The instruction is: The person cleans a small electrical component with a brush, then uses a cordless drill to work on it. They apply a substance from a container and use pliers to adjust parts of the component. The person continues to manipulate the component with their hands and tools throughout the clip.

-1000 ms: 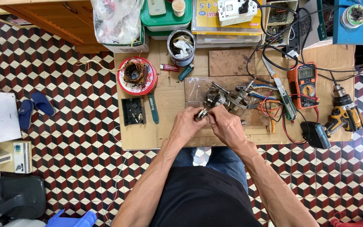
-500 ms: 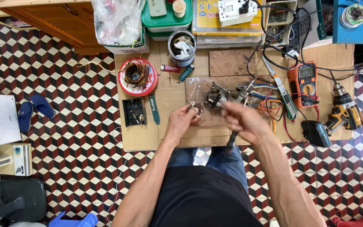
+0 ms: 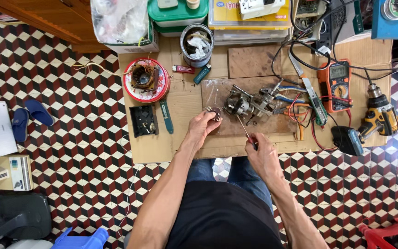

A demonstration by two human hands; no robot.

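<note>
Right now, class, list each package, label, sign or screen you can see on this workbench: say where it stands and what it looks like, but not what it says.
Multimeter: right of the bench, orange case with a grey screen.
Yellow label: top centre, on a clear flat box under a white device.
Green-lidded tub: top, left of the box.
Clear plastic bag: top left, crumpled.
Left hand holds a small round part; right hand holds a screwdriver.

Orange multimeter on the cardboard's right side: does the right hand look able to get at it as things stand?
Probably yes, once freed: the right hand grips a screwdriver, and red wires and pliers lie beside the multimeter, but nothing covers its top.
</note>
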